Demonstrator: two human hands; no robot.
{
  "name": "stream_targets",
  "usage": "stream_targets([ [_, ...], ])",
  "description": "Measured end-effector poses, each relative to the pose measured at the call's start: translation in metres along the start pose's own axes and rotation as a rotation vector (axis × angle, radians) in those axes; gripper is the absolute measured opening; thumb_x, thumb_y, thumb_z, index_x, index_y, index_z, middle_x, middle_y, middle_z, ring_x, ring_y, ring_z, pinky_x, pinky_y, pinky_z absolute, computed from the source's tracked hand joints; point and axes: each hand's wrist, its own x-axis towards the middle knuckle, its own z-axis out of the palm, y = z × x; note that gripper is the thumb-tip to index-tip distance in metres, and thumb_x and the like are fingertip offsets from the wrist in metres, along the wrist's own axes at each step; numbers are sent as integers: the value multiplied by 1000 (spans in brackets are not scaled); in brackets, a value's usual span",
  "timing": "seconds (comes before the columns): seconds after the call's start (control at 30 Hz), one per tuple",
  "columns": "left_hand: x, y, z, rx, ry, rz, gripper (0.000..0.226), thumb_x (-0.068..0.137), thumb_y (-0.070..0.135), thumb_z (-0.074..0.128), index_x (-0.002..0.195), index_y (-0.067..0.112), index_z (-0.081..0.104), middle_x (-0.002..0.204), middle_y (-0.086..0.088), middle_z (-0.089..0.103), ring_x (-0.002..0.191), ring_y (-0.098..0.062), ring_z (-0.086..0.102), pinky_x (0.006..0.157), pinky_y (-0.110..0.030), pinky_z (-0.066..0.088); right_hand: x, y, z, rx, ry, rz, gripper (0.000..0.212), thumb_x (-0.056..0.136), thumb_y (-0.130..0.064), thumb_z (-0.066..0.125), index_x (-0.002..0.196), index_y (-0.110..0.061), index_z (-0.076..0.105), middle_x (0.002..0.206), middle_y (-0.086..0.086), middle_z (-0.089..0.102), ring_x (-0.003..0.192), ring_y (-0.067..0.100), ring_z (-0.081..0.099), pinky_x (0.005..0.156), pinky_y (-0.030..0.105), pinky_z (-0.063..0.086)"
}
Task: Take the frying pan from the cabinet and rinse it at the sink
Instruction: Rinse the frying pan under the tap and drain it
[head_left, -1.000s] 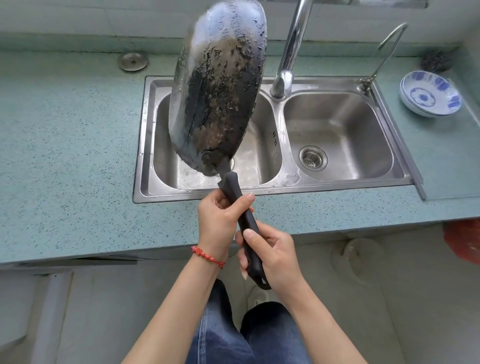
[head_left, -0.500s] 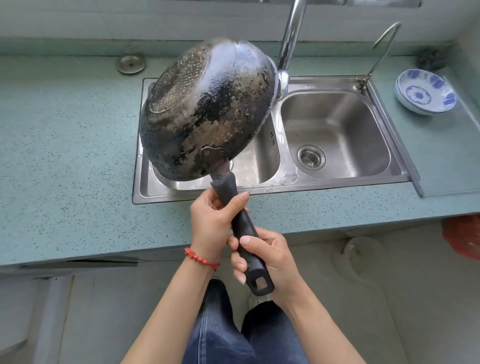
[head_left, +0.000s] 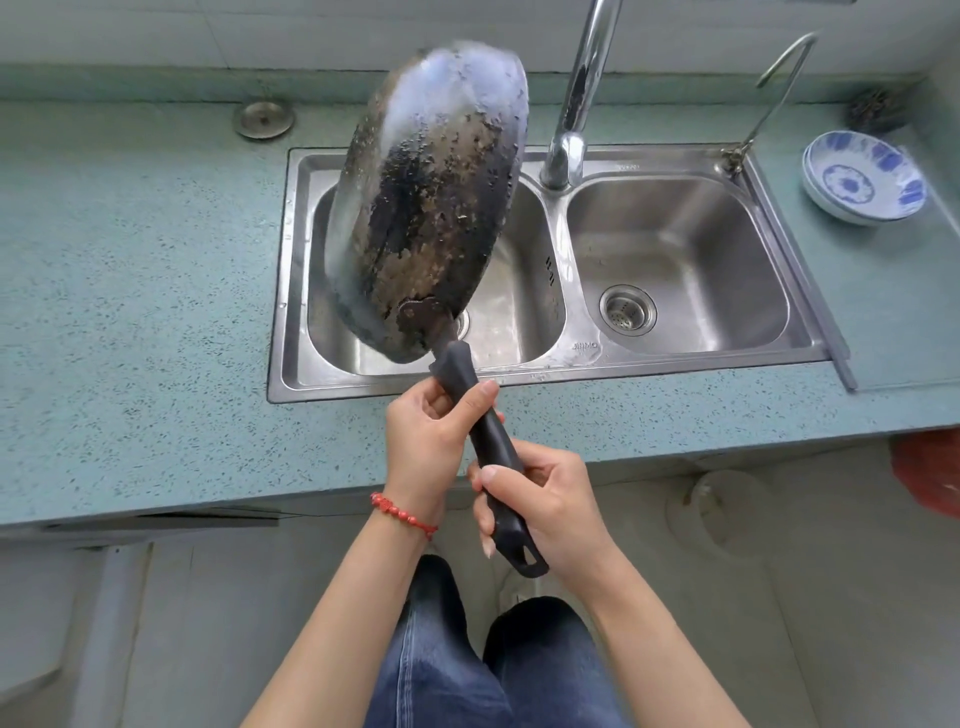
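The frying pan (head_left: 431, 208) is held up over the left basin (head_left: 519, 291) of the double sink (head_left: 691, 374), tipped steeply on its edge so that its scorched, patchy black underside faces the camera; its top rim is blurred. Its black handle (head_left: 488, 447) slants down and to the right, out past the sink's front rim and over the edge of the table (head_left: 130, 322). Both hands are on that handle — the left hand (head_left: 431, 441), with a red bead bracelet (head_left: 402, 514) at the wrist, grips the upper part just below the pan, thumb laid across the front and fingers (head_left: 431, 402) curled behind. The right hand (head_left: 545, 504) grips the lower part, fingers wrapped round it, with the handle's looped end sticking out below the palm.

Just right of the pan the chrome faucet (head_left: 576, 104) rises from the divider between the basins. The right basin (head_left: 691, 249) shows a drain strainer (head_left: 627, 310). A thinner curved tap (head_left: 774, 88) stands at the sink's far right corner. On the speckled green table, a round metal sink plug (head_left: 263, 119) lies at the far left, and a stack of blue-and-white bowls (head_left: 862, 176) sits to the right, with a dark scouring pad (head_left: 878, 109) behind it. Blue jeans (head_left: 493, 670) show at the bottom.
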Motion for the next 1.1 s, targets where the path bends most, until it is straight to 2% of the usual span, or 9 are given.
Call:
stream_targets([
  [0.17,6,7,2,47,-23,-12,12,76,11,69,69,5,61,58,0,67,62,-18,66,67,-32,57,2,-10,-5,-169,72,-61,16,76,-7,53,68,-19,61,42,6,48,33,21,42,38,26,40],
  [0.3,7,13,8,84,-5,-65,19,73,15,73,70,-1,63,61,-7,66,58,-16,67,60,-26,57,2,-11,-4,-287,108,-63,20,75,-10,53,91,-13,65,46,9,40,36,19,40,39,27,38],
  [0.4,10,11,16,42,46,-124,17,73,10,72,66,-1,61,53,-3,63,48,-10,64,51,-21,54,2,-11,-6,-373,140,-71,15,75,-12,53,86,-15,63,48,7,33,38,20,34,40,29,32],
  [0.5,10,7,20,-37,73,-161,12,77,2,66,67,0,60,53,-4,63,48,-11,64,50,-21,54,4,-8,-9,-421,170,-79,19,73,-15,54,81,3,53,51,3,27,44,19,27,42,38,25],
  [0.63,10,0,19,-125,50,-187,14,80,3,62,66,4,61,52,0,67,55,-12,67,57,-26,55,2,-12,-4,-384,229,-69,17,73,-17,60,89,-18,64,54,-5,44,45,11,36,45,26,32],
  [0.7,10,-3,19,-173,28,-199,15,82,4,59,67,5,61,54,0,68,58,-13,68,61,-29,56,1,-12,-1,-299,259,-18,30,76,-11,66,97,-30,59,76,-3,62,40,6,45,42,21,40],
  [0.8,11,-2,18,-234,-16,-194,12,83,2,56,72,3,60,60,-2,68,60,-14,69,61,-27,57,3,-8,-1,-184,299,54,42,75,-6,69,111,-19,53,95,12,63,38,11,50,36,25,44],
  [0.9,13,1,17,-289,-64,-185,9,83,2,55,75,0,60,63,-3,68,65,-15,70,62,-23,56,7,-7,-2,1,205,112,42,67,-10,67,106,-4,53,64,8,64,38,17,56,34,25,45],
  [1.1,20,10,9,-427,-194,-213,13,85,3,49,83,3,62,68,-1,72,73,-16,71,67,-21,55,10,-24,1,112,-87,115,7,76,-5,56,75,-7,49,55,4,61,27,13,45,33,16,36],
])
